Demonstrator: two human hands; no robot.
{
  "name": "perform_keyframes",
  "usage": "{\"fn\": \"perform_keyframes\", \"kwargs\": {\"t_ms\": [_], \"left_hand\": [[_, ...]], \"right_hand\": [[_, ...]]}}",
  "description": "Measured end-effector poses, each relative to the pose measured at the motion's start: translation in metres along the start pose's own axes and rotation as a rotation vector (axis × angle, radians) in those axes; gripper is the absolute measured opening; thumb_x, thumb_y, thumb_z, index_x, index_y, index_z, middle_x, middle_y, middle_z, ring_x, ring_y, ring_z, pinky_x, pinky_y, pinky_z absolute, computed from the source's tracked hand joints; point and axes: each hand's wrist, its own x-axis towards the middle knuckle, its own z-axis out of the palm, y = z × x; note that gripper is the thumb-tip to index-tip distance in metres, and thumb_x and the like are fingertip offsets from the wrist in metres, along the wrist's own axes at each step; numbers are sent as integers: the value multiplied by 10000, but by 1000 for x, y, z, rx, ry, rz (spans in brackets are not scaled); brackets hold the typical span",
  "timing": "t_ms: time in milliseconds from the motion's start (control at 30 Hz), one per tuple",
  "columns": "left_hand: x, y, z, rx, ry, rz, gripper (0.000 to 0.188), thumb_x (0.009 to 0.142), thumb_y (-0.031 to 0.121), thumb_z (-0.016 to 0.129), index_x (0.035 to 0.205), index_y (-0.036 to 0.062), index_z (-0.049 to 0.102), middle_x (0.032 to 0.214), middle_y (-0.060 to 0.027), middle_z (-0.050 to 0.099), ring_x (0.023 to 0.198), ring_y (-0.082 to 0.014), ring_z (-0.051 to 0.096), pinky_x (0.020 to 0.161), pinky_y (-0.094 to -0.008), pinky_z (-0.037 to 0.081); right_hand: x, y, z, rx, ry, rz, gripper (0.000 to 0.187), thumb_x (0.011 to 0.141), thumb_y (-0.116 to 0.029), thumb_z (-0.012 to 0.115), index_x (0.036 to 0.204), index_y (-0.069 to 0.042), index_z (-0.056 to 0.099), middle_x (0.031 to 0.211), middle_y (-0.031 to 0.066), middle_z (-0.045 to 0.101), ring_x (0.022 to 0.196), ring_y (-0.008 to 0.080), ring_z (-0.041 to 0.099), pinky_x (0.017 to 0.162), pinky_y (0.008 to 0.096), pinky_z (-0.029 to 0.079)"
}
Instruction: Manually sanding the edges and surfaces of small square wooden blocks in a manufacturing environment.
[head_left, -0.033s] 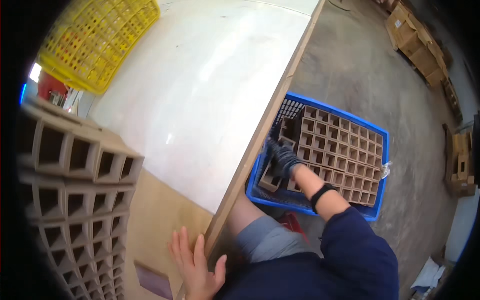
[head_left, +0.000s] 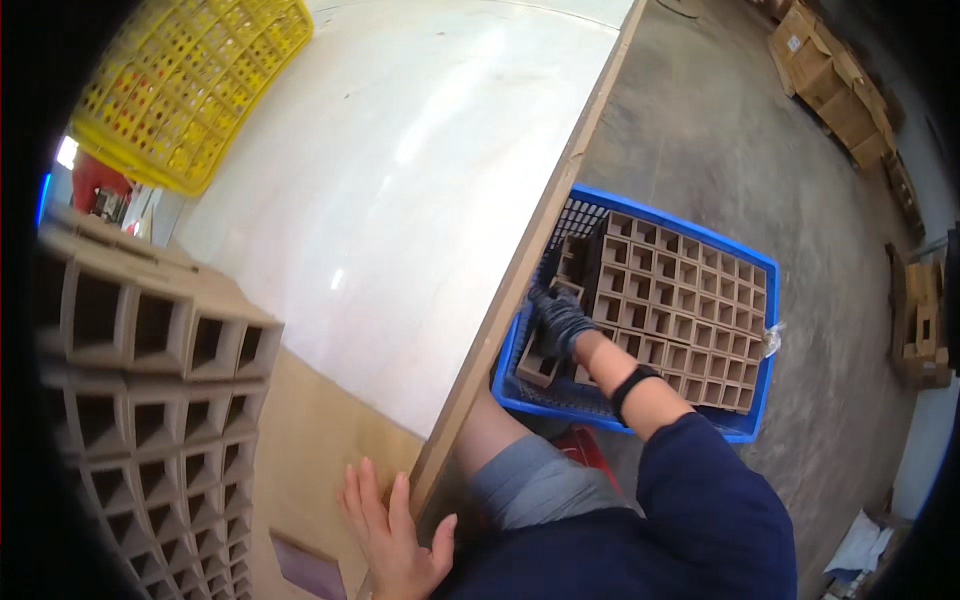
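Observation:
My left hand, bare, lies on the wooden table edge with its fingers spread; nothing is in it. My right hand wears a dark glove and reaches down into a blue plastic crate beside the table. Its fingers are closed at a small brown cardboard box on the crate's left side; the fingertips are partly hidden. Below that hand another box lies at an angle. Rows of square, open-topped cardboard boxes fill the rest of the crate.
Stacked open cardboard boxes stand on the table's left side. A yellow perforated crate sits at the far left of the white tabletop. A purplish flat piece lies near my left hand. Large cartons lie along the right wall.
My right hand has shifted slightly down and left inside the blue crate. The view has moved a little; my left hand stays on the table edge.

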Motion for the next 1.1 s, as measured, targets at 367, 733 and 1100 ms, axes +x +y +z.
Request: {"fn": "perform_keyframes", "kwargs": {"t_ms": [367, 733, 1100], "left_hand": [[44, -6, 30, 252, -119, 42, 783, 781, 340, 630, 1411, 104, 229, 1437, -265, 224, 1294, -506, 223, 1021, -622, 194], [46, -5, 31, 297, -186, 14, 824, 755, 364, 609, 1412, 94, 191, 1375, -349, 245, 1230, -577, 259, 958, -678, 248], [49, -6, 39, 364, -107, 71, 830, 774, 398, 607, 1428, 95, 194, 1394, -314, 251, 1243, -546, 284, 965, -662, 262]], "right_hand": [[55, 75, 78, 31, 65, -177, 701, 840, -615, 426, 1251, -50, 482, 1334, 219, 401, 1214, 385, 389, 1019, 436, 314], [74, 87, 113, -100, -333, 260, 718, 870, -532, 354, 1408, -65, 265, 1436, 201, 273, 1353, 370, 202, 1117, 457, 143], [120, 164, 192, -352, -157, 177, 575, 897, -372, 315, 1365, -39, 350, 1422, 223, 300, 1334, 402, 230, 1120, 452, 126]]}}
